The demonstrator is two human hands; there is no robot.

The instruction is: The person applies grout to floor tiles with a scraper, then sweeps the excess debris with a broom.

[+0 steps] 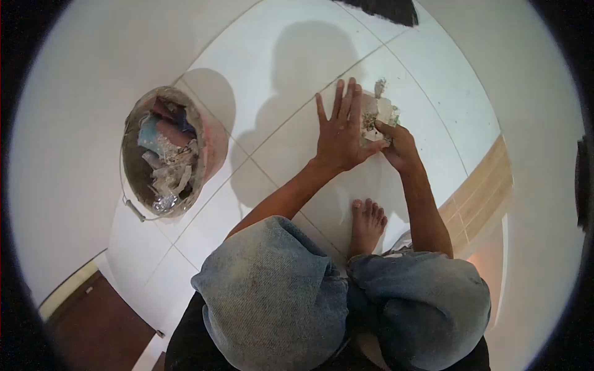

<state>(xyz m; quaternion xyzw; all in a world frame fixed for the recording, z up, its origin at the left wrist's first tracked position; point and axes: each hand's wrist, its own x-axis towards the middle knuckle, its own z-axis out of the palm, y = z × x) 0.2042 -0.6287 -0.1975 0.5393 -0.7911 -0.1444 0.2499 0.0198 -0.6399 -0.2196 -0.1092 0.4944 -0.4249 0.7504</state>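
On the white tiled floor lies a small heap of pale debris (385, 111), with flat whitish pieces and dark crumbs. My left hand (340, 133) is spread flat at the left side of the heap, its fingers apart and pointing away from me. At the right side, my right hand (399, 145) has its thumb on the near part of the debris and its other fingers curled under or behind it, partly hidden. The two hands nearly meet at the heap's near edge.
A dirty bucket (213, 139) with a wire handle stands at the left, filled with rags and plastic scraps. Dark bristles (396, 11) show at the top. My bare foot (367, 226) is on the floor (297, 148). Wood-look tiles (479, 185) lie at the right.
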